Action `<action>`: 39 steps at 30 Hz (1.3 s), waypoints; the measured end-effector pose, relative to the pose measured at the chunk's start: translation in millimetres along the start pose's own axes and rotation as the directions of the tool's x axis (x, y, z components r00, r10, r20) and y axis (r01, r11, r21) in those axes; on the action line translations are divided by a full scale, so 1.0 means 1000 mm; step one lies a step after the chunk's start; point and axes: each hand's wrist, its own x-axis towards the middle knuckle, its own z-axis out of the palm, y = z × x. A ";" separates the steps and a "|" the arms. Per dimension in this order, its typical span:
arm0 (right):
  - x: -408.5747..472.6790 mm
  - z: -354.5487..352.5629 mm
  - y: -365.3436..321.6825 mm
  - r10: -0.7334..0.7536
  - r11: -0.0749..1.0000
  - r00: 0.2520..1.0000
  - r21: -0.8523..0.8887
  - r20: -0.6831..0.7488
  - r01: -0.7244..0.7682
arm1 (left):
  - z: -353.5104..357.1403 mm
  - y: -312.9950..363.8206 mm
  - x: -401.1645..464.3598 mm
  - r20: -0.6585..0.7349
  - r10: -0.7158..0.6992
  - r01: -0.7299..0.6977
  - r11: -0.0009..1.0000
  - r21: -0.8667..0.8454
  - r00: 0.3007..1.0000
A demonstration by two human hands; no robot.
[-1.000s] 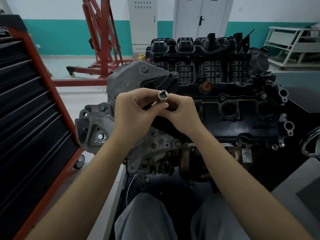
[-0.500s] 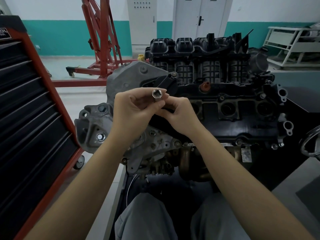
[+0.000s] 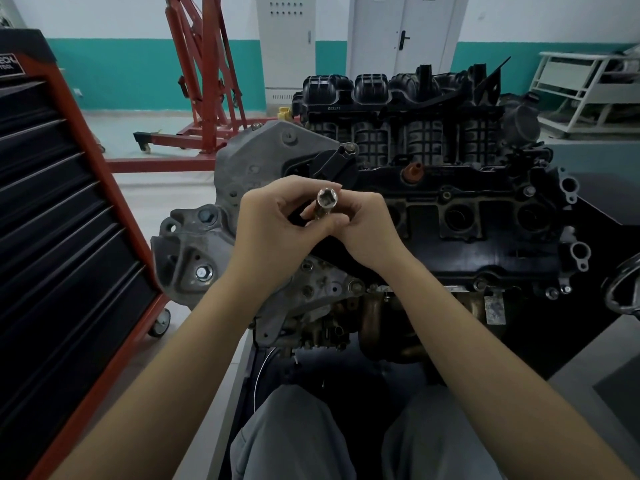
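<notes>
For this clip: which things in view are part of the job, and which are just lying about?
In the job: metal socket, held by left hand and right hand; engine right behind them, probably.
Lying about: red tool cabinet, red engine hoist, white rack.

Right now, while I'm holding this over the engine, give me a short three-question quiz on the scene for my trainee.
1. True or false: the left hand and the right hand both hold the socket.
2. What stands at the person's left? A, a sink. B, a tool cabinet with black drawers. C, a car door.
3. What colour is the hoist on the floor behind the engine?
Key: 1 true; 2 B; 3 red.
</notes>
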 end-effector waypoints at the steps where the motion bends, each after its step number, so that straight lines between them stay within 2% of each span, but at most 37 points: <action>1: 0.000 0.000 0.001 0.005 1.000 1.000 0.000 -0.014 -0.005 | 0.001 0.001 0.000 -0.031 0.001 0.000 1.000 0.031 1.000; 5: 0.000 0.000 0.002 -0.026 1.000 1.000 -0.009 0.008 0.026 | 0.002 0.003 0.002 -0.101 0.002 0.001 0.999 0.037 0.995; 8: 0.001 0.000 -0.001 -0.043 0.999 0.997 -0.008 0.070 0.044 | -0.001 0.001 0.004 -0.016 -0.017 0.016 0.998 -0.069 1.000; 11: 0.001 0.000 0.001 -0.014 1.000 0.999 -0.002 0.028 0.014 | -0.003 0.000 0.004 0.055 -0.020 0.027 0.993 -0.119 0.998; 14: 0.001 0.000 0.003 -0.005 1.000 1.000 0.013 -0.030 0.005 | -0.002 0.000 0.005 0.020 -0.013 0.015 0.997 -0.073 1.000; 17: 0.001 0.000 0.001 -0.020 0.999 1.000 0.029 0.003 0.020 | -0.002 -0.001 0.004 -0.020 0.004 -0.005 0.998 -0.066 1.000; 19: 0.001 0.000 0.001 -0.028 0.999 0.998 0.031 0.054 0.026 | -0.002 0.000 0.004 -0.015 -0.017 0.015 0.992 -0.123 1.000; 22: 0.002 0.000 0.001 -0.021 0.999 0.998 0.042 0.052 0.018 | -0.004 0.001 0.003 0.040 -0.050 0.057 0.979 -0.194 0.998; 24: 0.001 0.000 0.002 -0.010 0.999 1.000 0.045 0.022 0.009 | -0.003 0.001 0.003 0.058 -0.038 0.045 0.990 -0.133 0.998; 26: 0.001 0.000 0.003 0.005 0.999 1.000 0.051 -0.001 -0.005 | 0.000 0.001 0.002 -0.019 -0.023 0.022 0.999 -0.048 1.000; 29: 0.001 -0.001 0.002 -0.020 0.999 0.999 0.039 0.029 0.019 | 0.003 0.001 0.002 -0.102 -0.017 0.012 0.999 -0.047 0.995; 32: 0.000 0.000 -0.002 -0.039 0.998 0.996 0.046 0.084 0.036 | 0.002 0.001 0.002 -0.029 -0.036 0.032 0.989 -0.143 0.999; 34: 0.001 0.000 -0.002 -0.016 0.999 0.998 0.044 0.056 0.014 | 0.000 0.001 0.002 0.029 -0.040 0.044 0.985 -0.165 0.999; 36: 0.001 0.000 0.001 0.001 0.999 1.000 0.032 0.020 -0.002 | -0.001 0.001 0.002 0.052 -0.038 0.044 0.993 -0.106 0.998; 39: 0.001 -0.001 0.003 0.010 1.000 1.000 0.029 0.016 -0.011 | 0.000 0.001 0.003 -0.015 -0.023 0.023 1.000 0.014 1.000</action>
